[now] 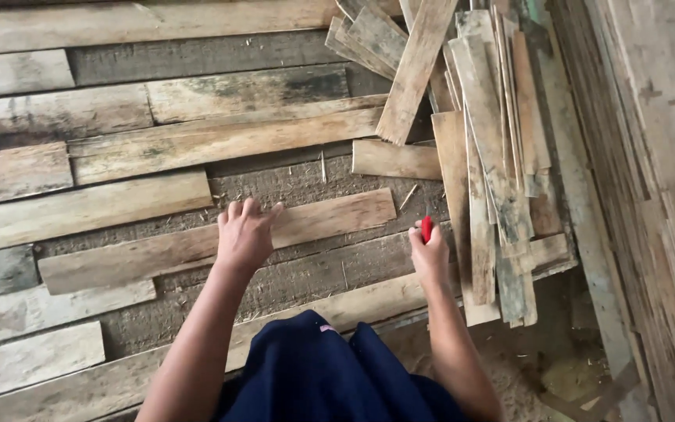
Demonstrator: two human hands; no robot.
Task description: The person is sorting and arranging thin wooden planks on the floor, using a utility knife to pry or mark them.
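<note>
My left hand [245, 233] rests palm down, fingers spread, on a long weathered wooden plank [158, 254] that lies across other boards. My right hand [429, 254] is closed around a small red object [426, 228], possibly a marker or pencil, held upright just right of that plank's end. Both forearms reach out over my dark blue trousers [314, 375].
Rough planks of several lengths cover the floor [80, 117]. A loose pile of thin slats [486, 156] lies to the right of my right hand. More boards lean along the right edge [650, 156]. Sawdust and dirt lie at the lower right [564, 375].
</note>
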